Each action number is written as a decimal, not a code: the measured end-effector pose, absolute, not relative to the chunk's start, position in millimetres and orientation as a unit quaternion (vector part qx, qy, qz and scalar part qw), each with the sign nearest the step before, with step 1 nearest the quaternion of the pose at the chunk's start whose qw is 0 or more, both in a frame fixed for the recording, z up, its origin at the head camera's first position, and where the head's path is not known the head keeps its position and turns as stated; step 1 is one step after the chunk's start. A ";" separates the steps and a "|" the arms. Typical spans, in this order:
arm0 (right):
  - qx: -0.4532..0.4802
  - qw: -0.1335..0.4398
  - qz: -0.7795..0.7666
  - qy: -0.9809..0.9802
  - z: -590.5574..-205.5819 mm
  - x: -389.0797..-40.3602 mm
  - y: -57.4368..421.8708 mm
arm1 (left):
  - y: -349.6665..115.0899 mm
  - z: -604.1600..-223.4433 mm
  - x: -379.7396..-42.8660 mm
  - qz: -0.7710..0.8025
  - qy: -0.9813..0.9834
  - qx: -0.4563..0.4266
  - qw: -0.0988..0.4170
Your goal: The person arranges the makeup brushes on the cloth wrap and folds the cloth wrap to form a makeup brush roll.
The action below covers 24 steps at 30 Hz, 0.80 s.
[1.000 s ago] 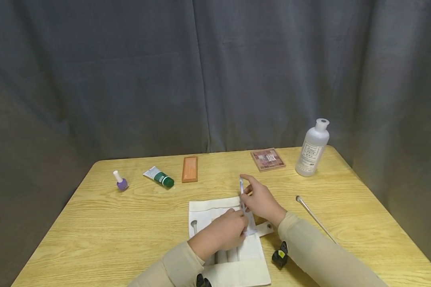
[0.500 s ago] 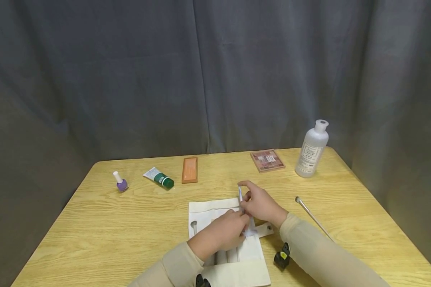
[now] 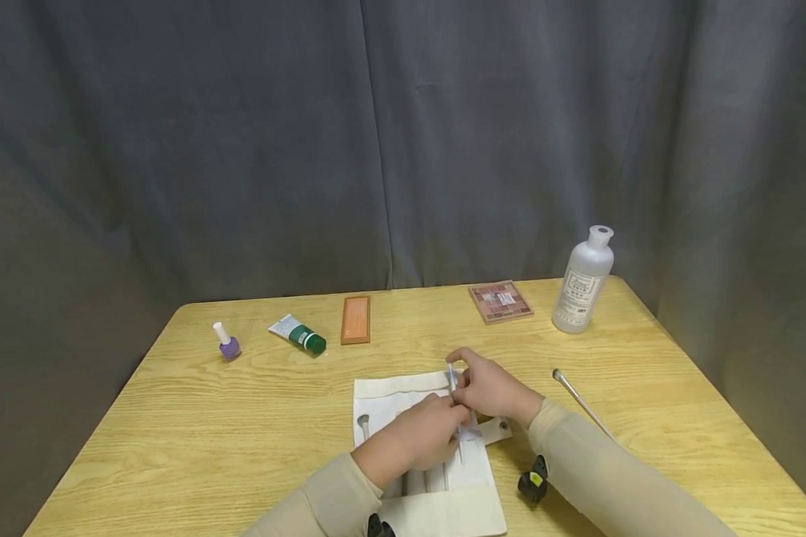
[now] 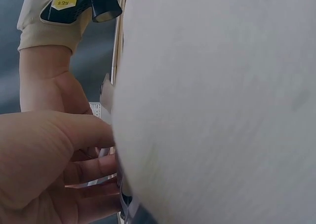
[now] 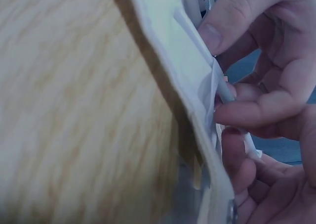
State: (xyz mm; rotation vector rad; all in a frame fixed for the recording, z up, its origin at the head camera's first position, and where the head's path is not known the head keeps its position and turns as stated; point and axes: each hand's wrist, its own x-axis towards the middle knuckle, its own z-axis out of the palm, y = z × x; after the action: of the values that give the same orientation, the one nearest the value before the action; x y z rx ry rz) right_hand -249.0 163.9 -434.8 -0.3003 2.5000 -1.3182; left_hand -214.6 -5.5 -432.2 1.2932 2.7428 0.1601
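Observation:
A white cloth brush roll [image 3: 443,513] with stitched slots lies unrolled in front of me. My right hand [image 3: 493,386] pinches a slim white stick [image 3: 452,377] with a bluish top, its index fingertip at the upper end. The stick's thin lower tip [image 3: 462,453] shows under the slot cloth, below my left hand [image 3: 418,432]. With thumb and fingers the left hand pinches the slot's edge around the stick, as the right wrist view shows. In the left wrist view pale cloth [image 4: 212,105] fills most of the picture. A makeup brush [image 3: 363,424] sits in the leftmost slot.
A loose makeup brush [image 3: 580,401] lies right of the roll, beyond its snap strap [image 3: 495,430]. Farther back are purple nail polish [image 3: 228,347], a green-and-white tube [image 3: 298,334], an orange palette [image 3: 356,321], a checked palette [image 3: 501,301] and a white bottle [image 3: 582,283].
My right hand has come down toward me with the stick, whose lower tip now shows below my left hand. The left hand has stayed nearly still.

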 end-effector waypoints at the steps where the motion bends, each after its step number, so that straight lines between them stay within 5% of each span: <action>1: -0.105 0.155 -0.460 0.868 -434.7 -248.6 163.9 | -5.8 -432.4 -214.6 0.052 0.901 0.427 0.051; 24: -0.135 0.192 -0.462 0.855 -438.1 -244.2 168.9 | -6.9 -431.5 -211.6 0.056 0.896 0.439 0.043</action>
State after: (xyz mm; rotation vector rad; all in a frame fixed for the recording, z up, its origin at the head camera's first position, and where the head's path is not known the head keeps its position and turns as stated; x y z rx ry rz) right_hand -244.2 168.9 -438.1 -0.3801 2.4008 -1.2964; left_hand -211.6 -6.9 -431.5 1.3427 2.7385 0.1724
